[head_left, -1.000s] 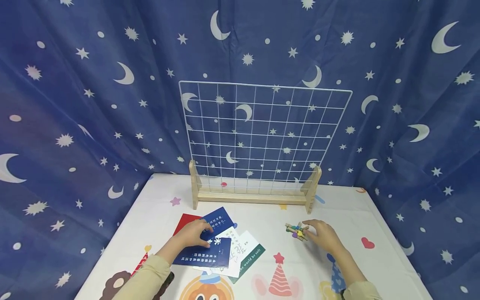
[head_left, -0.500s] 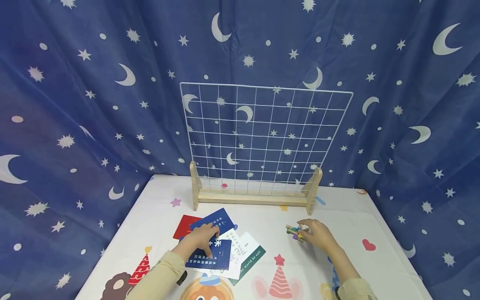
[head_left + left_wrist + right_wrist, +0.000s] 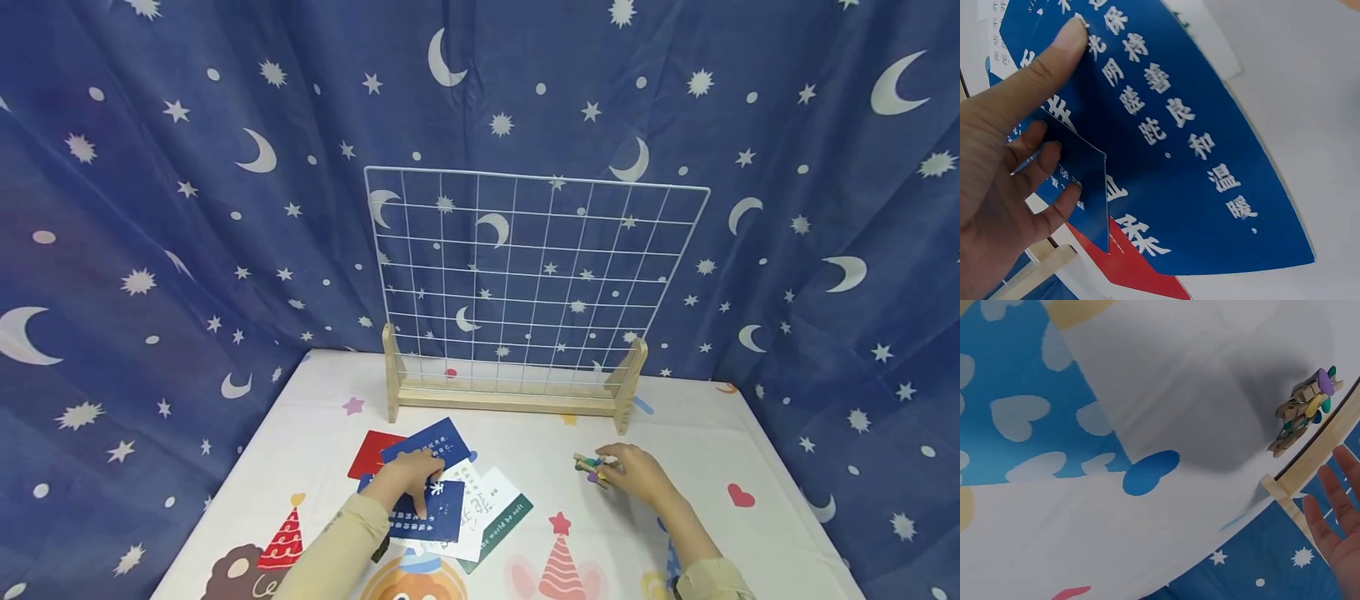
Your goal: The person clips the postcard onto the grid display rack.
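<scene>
My left hand is over a spread of printed cards, its thumb on a dark blue card with white characters. In the left wrist view its other fingers bend loosely over a second blue card. A red card shows behind, and white cards plus a white-and-green card lie to the right. My right hand hovers at a small heap of wooden clothespins with purple, yellow and green ornaments. The fingers of that hand are spread in the right wrist view, with nothing gripped.
A white wire grid stands in a wooden base behind the cards and clothespins. A patterned cloth with party-hat drawings covers the table. Blue curtains with moons and stars hang around the back and sides.
My left hand has shifted right and slightly down over the blue cards. The right hand has moved a little left, closer over the clothespins.
</scene>
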A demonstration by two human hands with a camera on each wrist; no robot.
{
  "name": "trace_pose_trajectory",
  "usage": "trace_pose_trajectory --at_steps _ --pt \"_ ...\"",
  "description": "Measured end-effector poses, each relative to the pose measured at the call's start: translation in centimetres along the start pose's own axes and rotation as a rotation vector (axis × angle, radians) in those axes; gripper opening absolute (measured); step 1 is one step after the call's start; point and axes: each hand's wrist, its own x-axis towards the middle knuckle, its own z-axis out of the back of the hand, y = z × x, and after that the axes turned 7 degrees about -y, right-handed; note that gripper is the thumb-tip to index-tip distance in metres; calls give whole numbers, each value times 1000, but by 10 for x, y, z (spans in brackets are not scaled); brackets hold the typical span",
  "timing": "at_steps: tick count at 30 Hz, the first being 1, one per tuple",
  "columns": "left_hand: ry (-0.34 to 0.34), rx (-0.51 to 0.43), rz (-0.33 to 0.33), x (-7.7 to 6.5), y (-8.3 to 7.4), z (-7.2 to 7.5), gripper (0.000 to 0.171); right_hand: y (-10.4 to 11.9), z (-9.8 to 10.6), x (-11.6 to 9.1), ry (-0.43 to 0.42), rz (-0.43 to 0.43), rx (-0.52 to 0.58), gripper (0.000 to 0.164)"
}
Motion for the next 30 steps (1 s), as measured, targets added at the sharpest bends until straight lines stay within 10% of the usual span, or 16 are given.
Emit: trace_pose_trajectory --at_steps 30 --pt "71 -35 70 6 -10 13 41 -8 13 6 92 7 -35 31"
